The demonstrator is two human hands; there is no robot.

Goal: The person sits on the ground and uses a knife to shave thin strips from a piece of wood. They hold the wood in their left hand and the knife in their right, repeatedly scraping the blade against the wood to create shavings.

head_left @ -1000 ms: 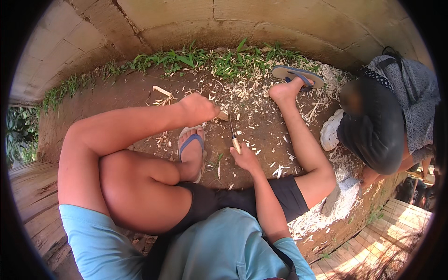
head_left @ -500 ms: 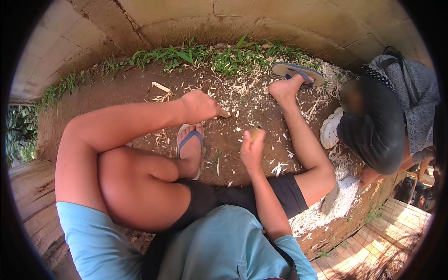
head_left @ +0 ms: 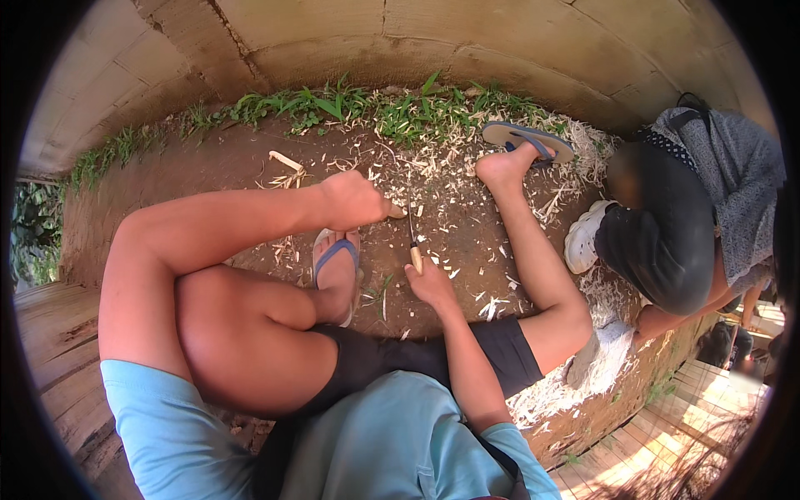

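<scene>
My left hand (head_left: 354, 200) is closed in a fist on a small piece of wood (head_left: 396, 212), whose short pale-brown end sticks out to the right. My right hand (head_left: 432, 283) grips a knife by its light wooden handle (head_left: 416, 257). The thin dark blade (head_left: 409, 218) points away from me and crosses close to the tip of the wood; whether it touches cannot be told. Most of the wood is hidden inside my left fist.
Pale wood shavings (head_left: 496, 308) litter the brown dirt ground. Grass (head_left: 400, 117) grows along the block wall (head_left: 350, 42) at the far side. Another person (head_left: 667, 233) sits at the right, with a white shoe (head_left: 587, 237). Weathered planks (head_left: 58, 342) lie at the left.
My right hand has moved slightly left and nearer to me, and the knife's blade now shows upright beside the wood. My left hand stays nearly in place, still closed.
</scene>
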